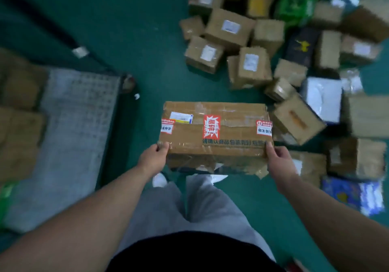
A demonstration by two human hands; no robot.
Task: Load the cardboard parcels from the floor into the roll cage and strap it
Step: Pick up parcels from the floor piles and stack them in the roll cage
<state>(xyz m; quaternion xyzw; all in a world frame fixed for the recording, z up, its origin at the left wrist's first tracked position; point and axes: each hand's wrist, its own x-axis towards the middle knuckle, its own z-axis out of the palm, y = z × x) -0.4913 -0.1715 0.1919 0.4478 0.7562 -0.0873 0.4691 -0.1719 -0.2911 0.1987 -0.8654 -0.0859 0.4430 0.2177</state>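
Cardboard parcel (215,132) (red sticker (211,126) on top) gripped between left hand (152,159) and right hand (277,158). Roll cage (73,134), left of hands, holds brown boxes (21,128).

roll cage (77,137) left, held parcel (214,132) centre, parcel pile (263,46) right.

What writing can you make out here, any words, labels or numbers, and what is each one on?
"易碎!": red sticker on the held box, seen upside down.
Printed line of Chinese characters on the box: too blurred to read.
Corner stickers on the box, red and white: too small to read.
White label on the box: unreadable.
Shipping labels on the floor parcels: blurred, unreadable.
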